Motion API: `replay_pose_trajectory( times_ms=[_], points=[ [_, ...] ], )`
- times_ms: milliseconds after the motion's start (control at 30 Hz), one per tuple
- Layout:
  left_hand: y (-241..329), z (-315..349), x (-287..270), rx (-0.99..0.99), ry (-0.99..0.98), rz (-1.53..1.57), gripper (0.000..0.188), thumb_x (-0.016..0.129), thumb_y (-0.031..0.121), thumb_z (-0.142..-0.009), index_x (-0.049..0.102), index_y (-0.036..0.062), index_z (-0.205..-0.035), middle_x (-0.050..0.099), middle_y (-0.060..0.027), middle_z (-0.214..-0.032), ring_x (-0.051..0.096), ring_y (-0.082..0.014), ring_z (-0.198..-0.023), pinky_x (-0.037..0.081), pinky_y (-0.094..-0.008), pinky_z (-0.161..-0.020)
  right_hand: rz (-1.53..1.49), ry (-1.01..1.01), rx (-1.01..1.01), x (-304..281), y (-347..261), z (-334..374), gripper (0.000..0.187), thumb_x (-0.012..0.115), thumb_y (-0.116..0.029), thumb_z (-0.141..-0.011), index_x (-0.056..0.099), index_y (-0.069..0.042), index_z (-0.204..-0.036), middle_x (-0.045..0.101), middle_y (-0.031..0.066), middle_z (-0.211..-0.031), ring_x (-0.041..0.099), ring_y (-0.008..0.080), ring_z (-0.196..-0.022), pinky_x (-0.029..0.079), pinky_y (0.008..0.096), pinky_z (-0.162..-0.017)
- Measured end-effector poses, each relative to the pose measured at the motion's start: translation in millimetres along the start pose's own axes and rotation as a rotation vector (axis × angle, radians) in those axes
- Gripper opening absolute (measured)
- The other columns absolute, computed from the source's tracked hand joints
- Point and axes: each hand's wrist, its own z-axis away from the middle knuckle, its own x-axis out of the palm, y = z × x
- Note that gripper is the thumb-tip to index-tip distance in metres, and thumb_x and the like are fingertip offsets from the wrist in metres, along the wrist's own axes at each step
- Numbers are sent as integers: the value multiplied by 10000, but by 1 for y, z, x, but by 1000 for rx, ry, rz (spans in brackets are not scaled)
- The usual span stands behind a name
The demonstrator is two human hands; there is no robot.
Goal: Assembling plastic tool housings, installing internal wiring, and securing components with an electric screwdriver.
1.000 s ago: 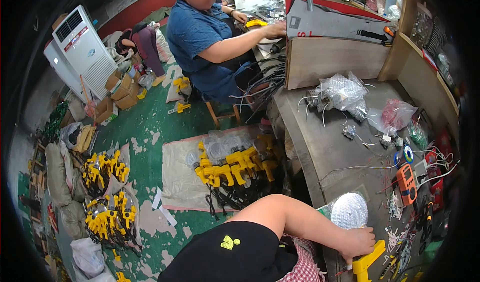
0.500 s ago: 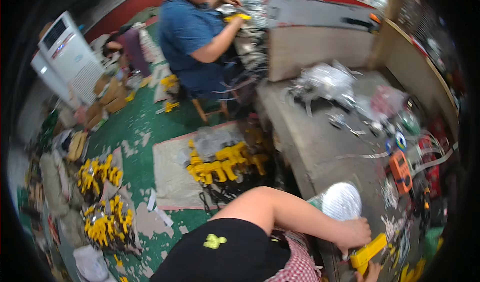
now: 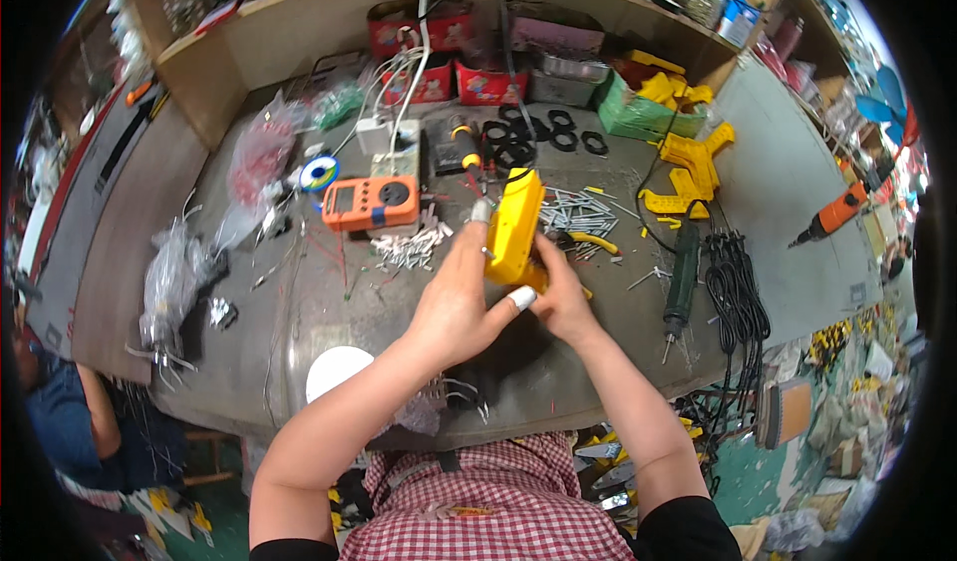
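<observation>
Over the middle of the workbench [image 3: 269, 312] I hold a boxy yellow plastic tool housing [image 3: 516, 224], tilted upward. My left hand [image 3: 454, 302] grips it from the left side, with white wrapping on the thumb and a fingertip. My right hand [image 3: 563, 292] closes round its lower right part, where its fingers are partly hidden. Just beyond are a yellow-and-black screwdriver [image 3: 465, 147] and a pile of metal screws or pins [image 3: 578, 212]. Small white pieces [image 3: 411, 247] lie by an orange multimeter [image 3: 369, 203].
Right of my hands are yellow gun-shaped shells [image 3: 693, 172], a dark green soldering iron [image 3: 682, 277] and bundled black cables [image 3: 736, 297]. Black rings [image 3: 528, 133], red bins [image 3: 491, 81] and a green box [image 3: 648, 113] line the back. Plastic bags [image 3: 174, 282] lie left.
The view has swung right, from the floor and a co-worker to the bench in front of me. The yellow housing is now held up between both hands.
</observation>
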Motion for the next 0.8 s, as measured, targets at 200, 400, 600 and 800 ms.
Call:
replay_pose_trajectory(
  times_ms=[200,400,600,800],
  points=[
    [6,-19,7,-133,-130,-63,912,709,114,-767,120,8,-1455,431,-258,-1321,531,-410,-1124,448,-429,-935,169,59,-108,12,7,-2,599,687,-20,-705,447,-16,-1254,524,190,-1172,510,372,-1122,424,407,-948],
    [-1,-16,-4,-14,-197,-105,916,669,20,-774,80,54,-1475,269,-202,-1469,545,-332,-1152,443,-370,-950,360,95,-179,4,0,0,576,678,-73,-734,447,-13,-1258,510,209,-1185,447,406,-1182,364,463,-1003],
    [-7,-9,-25,-410,-366,270,316,509,-29,-857,553,11,-1168,656,-154,-1058,638,-266,-985,488,-336,-843,309,-123,-283,2,-15,-2,551,697,-75,-708,455,12,-1195,496,209,-1176,455,389,-1161,378,454,-987],
    [-1,-1,-36,-494,-476,382,216,527,52,-900,604,14,-1099,674,-104,-967,613,-122,-909,481,-288,-803,304,-198,-392,3,-42,-6,556,722,-80,-675,472,-14,-1167,516,180,-1174,485,369,-1112,396,433,-933]
  ],
)
